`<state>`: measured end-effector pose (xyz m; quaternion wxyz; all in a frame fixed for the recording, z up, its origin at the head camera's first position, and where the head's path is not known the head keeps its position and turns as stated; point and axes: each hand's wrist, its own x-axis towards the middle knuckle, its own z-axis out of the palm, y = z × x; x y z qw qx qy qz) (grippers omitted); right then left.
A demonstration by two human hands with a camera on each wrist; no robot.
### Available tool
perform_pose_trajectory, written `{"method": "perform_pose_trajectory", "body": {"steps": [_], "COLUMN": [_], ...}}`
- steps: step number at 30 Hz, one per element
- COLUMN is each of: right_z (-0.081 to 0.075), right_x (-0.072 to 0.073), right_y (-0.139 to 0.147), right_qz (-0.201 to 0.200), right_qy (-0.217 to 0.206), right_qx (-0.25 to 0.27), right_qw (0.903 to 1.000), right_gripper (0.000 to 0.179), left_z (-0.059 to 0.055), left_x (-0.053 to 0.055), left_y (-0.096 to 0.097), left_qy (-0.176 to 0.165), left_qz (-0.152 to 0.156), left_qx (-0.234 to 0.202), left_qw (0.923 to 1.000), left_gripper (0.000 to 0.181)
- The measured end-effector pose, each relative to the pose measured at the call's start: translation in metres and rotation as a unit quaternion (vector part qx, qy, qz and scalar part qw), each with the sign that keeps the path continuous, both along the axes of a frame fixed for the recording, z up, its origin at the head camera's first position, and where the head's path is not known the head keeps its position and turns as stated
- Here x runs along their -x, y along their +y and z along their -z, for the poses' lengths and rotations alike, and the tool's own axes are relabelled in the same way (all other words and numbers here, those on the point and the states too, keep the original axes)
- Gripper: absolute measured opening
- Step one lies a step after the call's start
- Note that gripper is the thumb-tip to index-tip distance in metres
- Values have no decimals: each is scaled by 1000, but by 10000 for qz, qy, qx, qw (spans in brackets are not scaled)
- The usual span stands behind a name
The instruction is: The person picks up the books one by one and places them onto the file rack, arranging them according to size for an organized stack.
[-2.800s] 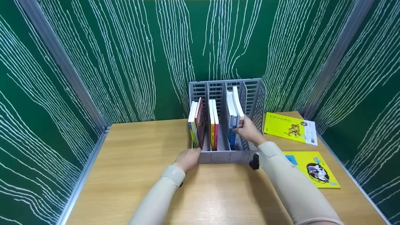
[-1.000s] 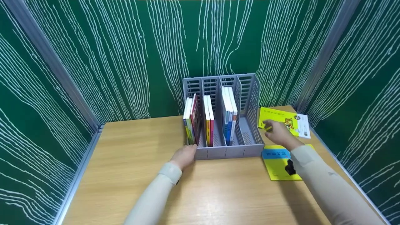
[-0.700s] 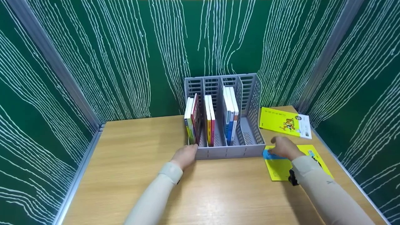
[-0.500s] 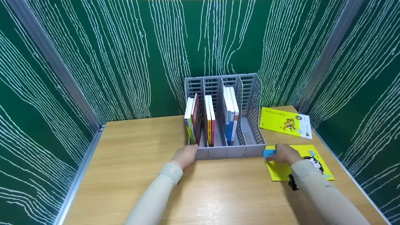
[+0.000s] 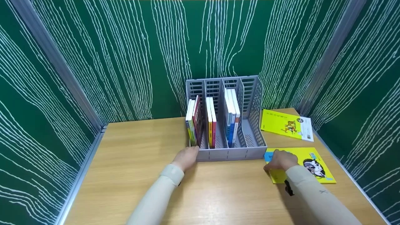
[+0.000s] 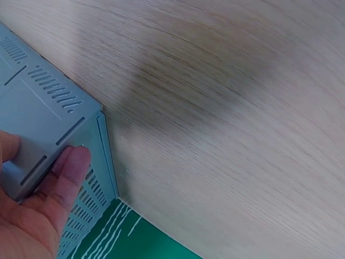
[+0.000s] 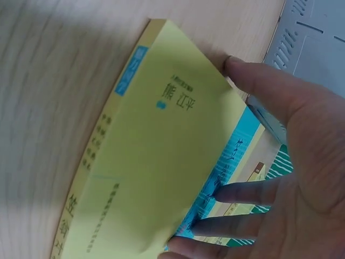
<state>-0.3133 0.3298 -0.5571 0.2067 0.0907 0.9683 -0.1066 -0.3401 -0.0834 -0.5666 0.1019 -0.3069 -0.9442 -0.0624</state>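
My left hand [image 5: 186, 157] grips the front left corner of a grey file rack [image 5: 231, 154]. The left wrist view shows the thumb on its front face and the fingers along its slotted side. To the rack's right, my right hand [image 5: 284, 160] is over a yellow book [image 5: 314, 167] with a blue band, which lies on the table. In the right wrist view, three fingertips touch the cover of the book [image 7: 145, 124] near the blue band. The thumb is spread beside the book's edge. Books stand in the rack's three left compartments; the fourth holds none.
Another yellow book [image 5: 281, 123] with a white end lies behind, right of the rack. Green walls [image 5: 125, 62] with white lines enclose the wooden table [image 5: 134, 156] at the back and sides.
My right hand has let go of a white-edged book in the third compartment, swung right over the rear book, then come down onto the nearer yellow one. The left hand has stayed at the corner.
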Motion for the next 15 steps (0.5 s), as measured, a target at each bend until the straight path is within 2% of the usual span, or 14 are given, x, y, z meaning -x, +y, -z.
{"method": "perform_pose_trajectory", "body": {"steps": [8,15], "right_z": [-3,3], "right_x": [0,1], "right_y": [-4,-6], "right_qz": [152,126], "right_qy": [-39,99], "right_qx": [382,384], "right_qw": [9991,9991], "right_gripper": [76,62], "left_z": [1,-2], "left_x": [-1,0], "left_y": [1,0], "left_qy": [116,-110], "left_qz": [37,-22], "left_qx": [29,-34], "left_qw": [9999,9999], "left_gripper": [10,12]}}
